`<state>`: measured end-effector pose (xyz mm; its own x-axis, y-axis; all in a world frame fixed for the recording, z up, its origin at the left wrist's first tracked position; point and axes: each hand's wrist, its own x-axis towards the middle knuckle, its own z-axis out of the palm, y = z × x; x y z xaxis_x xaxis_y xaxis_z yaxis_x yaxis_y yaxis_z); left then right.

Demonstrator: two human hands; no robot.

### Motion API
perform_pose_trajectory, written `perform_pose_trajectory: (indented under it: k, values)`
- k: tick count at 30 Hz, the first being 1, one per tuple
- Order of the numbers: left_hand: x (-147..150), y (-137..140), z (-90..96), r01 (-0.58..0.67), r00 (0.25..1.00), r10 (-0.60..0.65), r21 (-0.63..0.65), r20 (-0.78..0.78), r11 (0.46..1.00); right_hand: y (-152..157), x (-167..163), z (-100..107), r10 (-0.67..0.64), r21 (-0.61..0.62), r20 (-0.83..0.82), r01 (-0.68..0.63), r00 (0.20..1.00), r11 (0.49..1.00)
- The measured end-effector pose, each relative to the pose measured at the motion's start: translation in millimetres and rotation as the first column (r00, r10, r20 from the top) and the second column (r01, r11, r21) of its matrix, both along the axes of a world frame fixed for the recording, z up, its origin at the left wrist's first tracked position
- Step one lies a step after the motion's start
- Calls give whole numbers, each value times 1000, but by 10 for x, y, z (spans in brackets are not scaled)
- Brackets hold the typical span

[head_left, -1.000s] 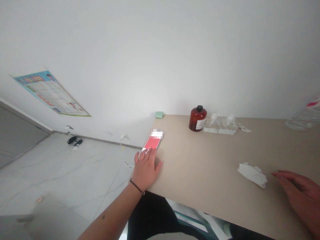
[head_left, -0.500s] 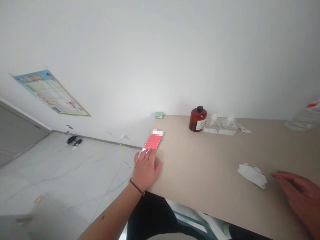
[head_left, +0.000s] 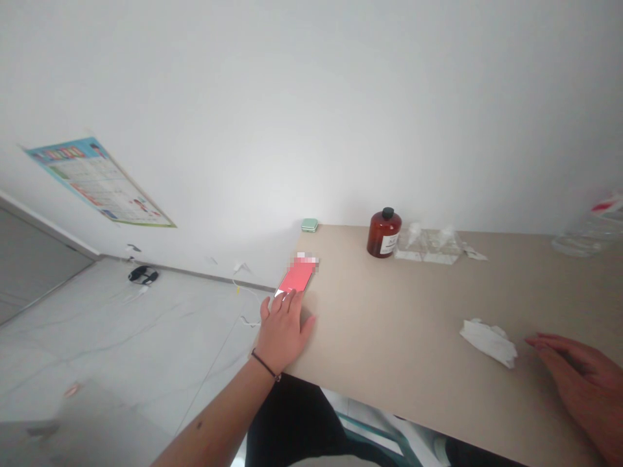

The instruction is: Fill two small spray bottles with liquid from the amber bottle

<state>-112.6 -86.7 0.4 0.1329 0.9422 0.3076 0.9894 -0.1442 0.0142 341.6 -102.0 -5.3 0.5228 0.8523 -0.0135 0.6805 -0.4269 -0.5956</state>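
My left hand [head_left: 283, 331] lies flat at the left edge of the beige table [head_left: 389, 324], its fingertips touching the near end of a phone [head_left: 296, 277] with a red screen. My right hand [head_left: 581, 383] rests palm down on the table at the right, fingers apart, holding nothing. A crumpled white tissue [head_left: 488, 340] lies just left of its fingertips, apart from them.
A brown bottle with a black cap [head_left: 384, 232] and a clear plastic pack [head_left: 428, 244] stand near the wall. A small green case [head_left: 309, 224] sits at the far left corner. A clear bottle [head_left: 586, 230] lies at the right. Cables [head_left: 243, 292] trail on the floor.
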Motion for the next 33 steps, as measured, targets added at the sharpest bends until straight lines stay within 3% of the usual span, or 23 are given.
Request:
perform_pose_trajectory:
  k: [16,33]
  values:
    - [-11,-3,-15,5,1000,-5,1,10,1000,-12,-91,121,-22,-22,-8,22,1000,1000]
    - [-1,3,-21,2,1000,-2,-1,8,1000,7,-5,-4,9,0,21,-9,1000,1000]
